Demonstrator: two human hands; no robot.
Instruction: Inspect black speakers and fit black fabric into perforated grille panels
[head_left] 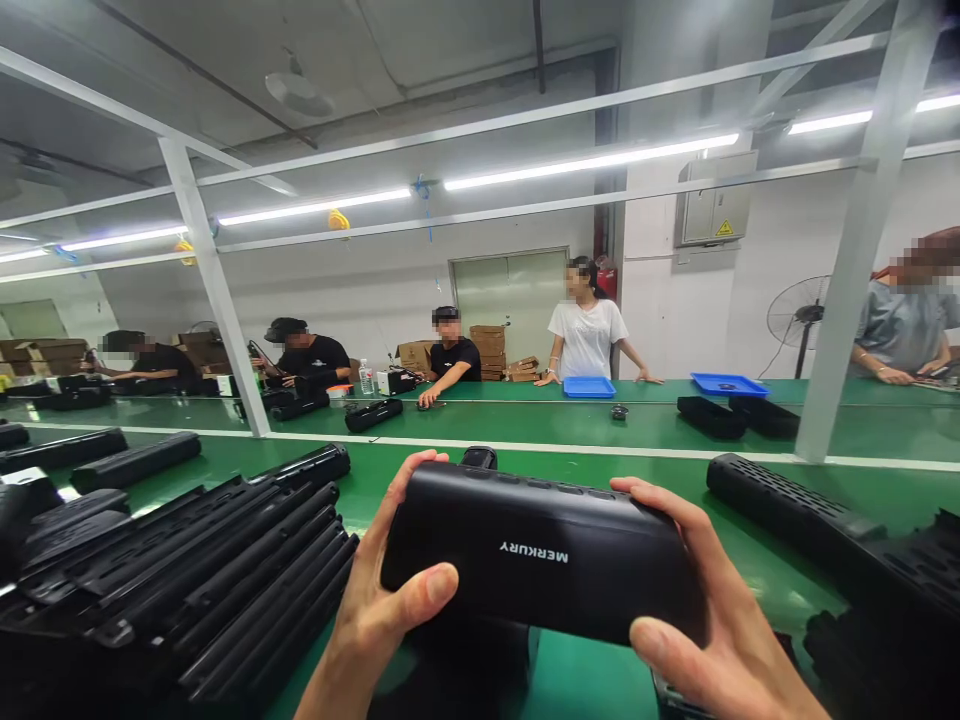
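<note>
holding a black speaker (544,555) just above the near edge of a green belt (525,425), both hands grip its ends. the body is a smooth, matte, rounded bar. a row of low raised buttons runs along its upper edge, and white "merkury" lettering reads upside down on the face turned to the camera. its long axis runs left to right and dips slightly at the right end.

the left hand (382,600) is curled around the left end, with the thumb pressed flat on the front face and the fingers hooked over the top. the right hand (712,620) wraps the right end the same way, with the thumb low on the front and the fingers bent over the upper edge.

a small black cylinder (478,458) pokes up just behind the speaker. to the left lies a stack of long, ribbed black plastic shells (210,580), too overlapped to count. on the right rests one rounded black grille (780,505) dotted with fine perforations.

farther across the belt sit two shallow blue trays (589,386) and a clear water bottle (365,377). five people are along the far side, four seated or leaning and one standing in a white shirt (589,335). a pedestal fan (801,315) stands by the white wall.
</note>
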